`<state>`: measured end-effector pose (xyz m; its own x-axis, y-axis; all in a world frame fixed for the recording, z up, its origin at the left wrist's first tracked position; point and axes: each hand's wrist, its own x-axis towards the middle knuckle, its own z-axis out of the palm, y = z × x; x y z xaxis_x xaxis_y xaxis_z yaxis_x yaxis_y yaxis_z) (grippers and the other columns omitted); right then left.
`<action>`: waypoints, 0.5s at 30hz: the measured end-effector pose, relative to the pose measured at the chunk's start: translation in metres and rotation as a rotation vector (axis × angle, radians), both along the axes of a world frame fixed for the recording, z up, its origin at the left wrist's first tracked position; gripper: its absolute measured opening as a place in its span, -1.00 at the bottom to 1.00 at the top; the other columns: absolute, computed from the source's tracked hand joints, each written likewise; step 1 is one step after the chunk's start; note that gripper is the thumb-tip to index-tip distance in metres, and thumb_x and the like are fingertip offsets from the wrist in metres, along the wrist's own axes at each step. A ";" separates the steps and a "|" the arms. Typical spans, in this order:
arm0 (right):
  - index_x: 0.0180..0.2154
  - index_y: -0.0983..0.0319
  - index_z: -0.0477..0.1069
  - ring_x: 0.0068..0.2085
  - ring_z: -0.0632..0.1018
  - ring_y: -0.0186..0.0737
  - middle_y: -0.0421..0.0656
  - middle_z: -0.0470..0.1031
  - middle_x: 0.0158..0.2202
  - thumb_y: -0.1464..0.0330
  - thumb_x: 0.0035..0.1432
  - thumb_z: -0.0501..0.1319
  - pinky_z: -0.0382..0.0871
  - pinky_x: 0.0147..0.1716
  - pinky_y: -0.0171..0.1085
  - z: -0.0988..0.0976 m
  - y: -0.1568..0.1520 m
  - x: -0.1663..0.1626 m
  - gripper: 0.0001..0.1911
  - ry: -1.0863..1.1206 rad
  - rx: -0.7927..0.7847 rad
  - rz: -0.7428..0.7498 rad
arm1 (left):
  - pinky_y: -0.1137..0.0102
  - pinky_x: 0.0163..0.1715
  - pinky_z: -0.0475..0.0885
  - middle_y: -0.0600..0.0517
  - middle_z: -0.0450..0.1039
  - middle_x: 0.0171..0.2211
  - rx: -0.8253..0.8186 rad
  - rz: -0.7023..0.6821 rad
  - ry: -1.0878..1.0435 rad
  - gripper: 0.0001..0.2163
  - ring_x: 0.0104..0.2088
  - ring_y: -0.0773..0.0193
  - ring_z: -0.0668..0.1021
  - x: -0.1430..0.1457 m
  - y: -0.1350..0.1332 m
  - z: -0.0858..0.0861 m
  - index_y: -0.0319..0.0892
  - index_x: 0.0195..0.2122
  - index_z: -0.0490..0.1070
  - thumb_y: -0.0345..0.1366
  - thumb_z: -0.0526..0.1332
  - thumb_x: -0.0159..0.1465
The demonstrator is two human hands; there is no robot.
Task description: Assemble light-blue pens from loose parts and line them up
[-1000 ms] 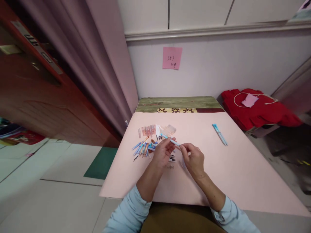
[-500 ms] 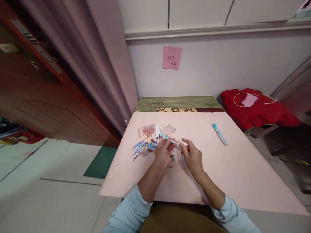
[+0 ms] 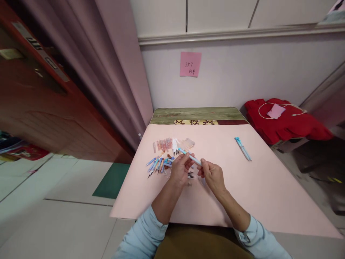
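Note:
Between my two hands, a light blue pen (image 3: 194,158) is held slanting down to the right above the table. My left hand (image 3: 181,168) pinches its barrel near the middle. The thumb and fingers of my right hand (image 3: 214,175) are closed on its lower right end. Just beyond and left of my left hand lie blue and orange pen barrels (image 3: 157,164), white refills with dark tips (image 3: 175,146) and pinkish clear pen parts (image 3: 164,144). More dark-tipped refills (image 3: 191,175) show partly behind my left hand. A blue pen (image 3: 243,149) lies apart on the right.
A pale pink sheet (image 3: 258,201) covers the table, with a green wooden strip (image 3: 199,112) at its far edge. Right of the table is red cloth (image 3: 293,124) with a white cable. A pink note (image 3: 190,64) is on the wall; a purple curtain (image 3: 121,72) hangs left.
My right hand's fingers have closed round the pen's lower end, where the index finger was raised before. My left hand and the pen have barely moved.

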<state>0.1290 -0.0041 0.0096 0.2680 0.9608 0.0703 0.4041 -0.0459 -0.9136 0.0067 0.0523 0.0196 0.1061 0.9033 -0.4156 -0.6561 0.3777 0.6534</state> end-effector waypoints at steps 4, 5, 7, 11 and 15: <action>-0.24 0.18 0.44 -0.49 0.48 -0.28 -0.23 0.51 -0.48 -0.03 0.08 0.23 0.31 -0.45 -0.33 0.000 0.000 -0.002 -0.58 -0.076 0.084 -0.074 | 0.55 -0.41 0.48 -0.08 0.58 -0.38 -0.004 -0.007 0.010 -0.91 -0.40 0.36 0.59 0.000 0.001 -0.002 -0.29 -0.39 0.46 -0.42 0.35 0.13; -0.27 0.18 0.43 -0.49 0.46 -0.28 -0.24 0.51 -0.48 -0.03 0.07 0.25 0.30 -0.46 -0.34 0.000 0.000 -0.002 -0.59 -0.084 0.094 -0.088 | 0.55 -0.41 0.48 -0.08 0.58 -0.38 0.002 -0.017 0.012 -0.90 -0.40 0.36 0.59 0.000 0.001 -0.002 -0.29 -0.38 0.46 -0.41 0.36 0.12; -0.39 0.18 0.42 -0.52 0.45 -0.30 -0.23 0.49 -0.53 -0.02 0.14 0.19 0.28 -0.47 -0.34 0.000 0.001 -0.001 -0.60 -0.060 0.066 -0.065 | 0.54 -0.40 0.47 -0.07 0.59 -0.36 0.019 -0.042 0.020 -0.87 -0.42 0.38 0.58 -0.001 0.000 -0.002 -0.28 -0.38 0.47 -0.39 0.39 0.08; -0.55 0.19 0.39 -0.58 0.45 -0.28 -0.20 0.44 -0.63 -0.04 0.29 -0.04 0.27 -0.48 -0.33 0.000 0.002 0.003 -0.42 0.051 -0.056 0.041 | 0.54 -0.44 0.42 -0.06 0.59 -0.33 0.046 -0.098 0.051 -0.81 -0.50 0.45 0.52 -0.002 -0.001 -0.002 -0.28 -0.38 0.49 -0.33 0.43 0.03; -0.38 0.18 0.46 -0.54 0.44 -0.28 -0.22 0.48 -0.56 -0.09 0.16 0.13 0.25 -0.49 -0.33 0.001 0.001 0.001 -0.53 -0.023 0.001 -0.008 | 0.52 -0.43 0.39 -0.06 0.59 -0.35 0.052 -0.084 0.075 -0.78 -0.45 0.40 0.53 -0.001 0.000 -0.006 -0.27 -0.39 0.50 -0.30 0.44 -0.01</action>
